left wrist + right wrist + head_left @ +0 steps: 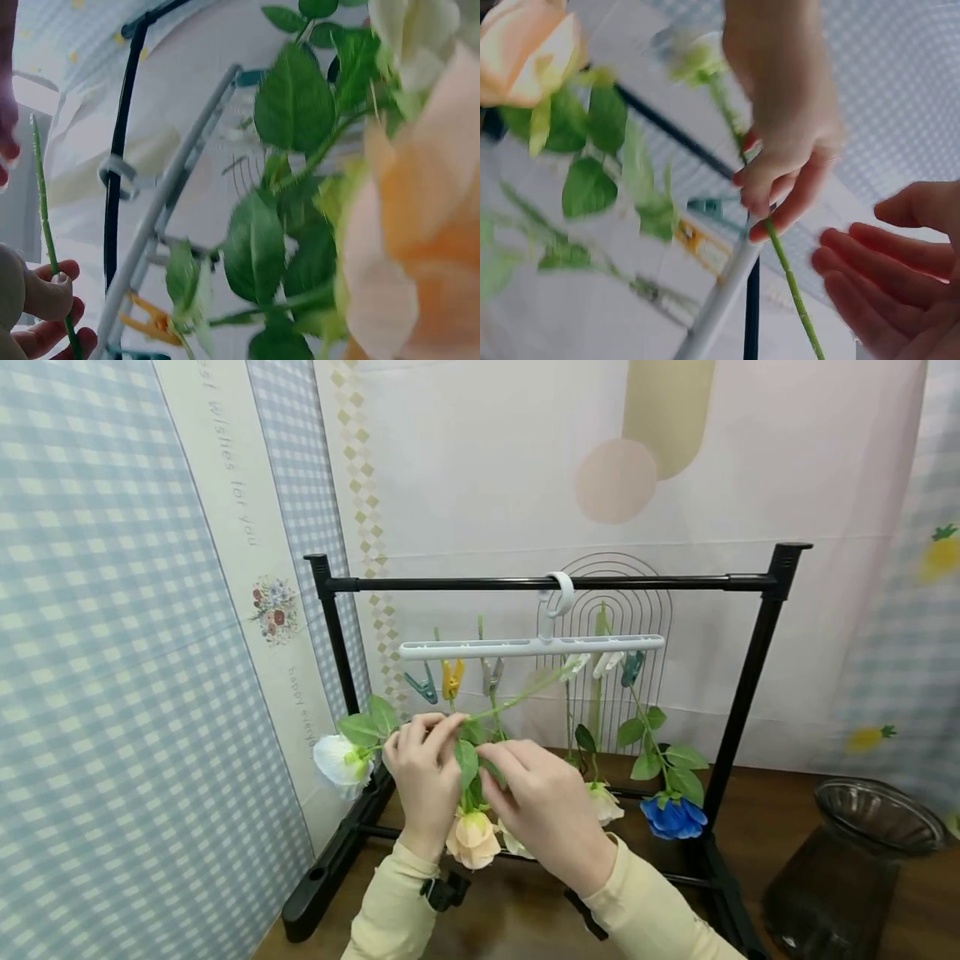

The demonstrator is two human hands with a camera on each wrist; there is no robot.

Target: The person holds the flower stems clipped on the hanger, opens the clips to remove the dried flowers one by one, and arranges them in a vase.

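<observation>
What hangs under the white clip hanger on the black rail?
Under the white clip hanger, coloured clips hold flower stems upside down: a peach rose and blue flower. Hands cover other stems.

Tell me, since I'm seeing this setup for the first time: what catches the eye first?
At the centre, the left hand pinches the green stem of a white flower, held sideways in front of a black rack, with the right hand open beside it. Behind them, a white clip hanger on the rack's bar holds flowers upside down, including a blue flower at right and a peach flower below the hands.
</observation>
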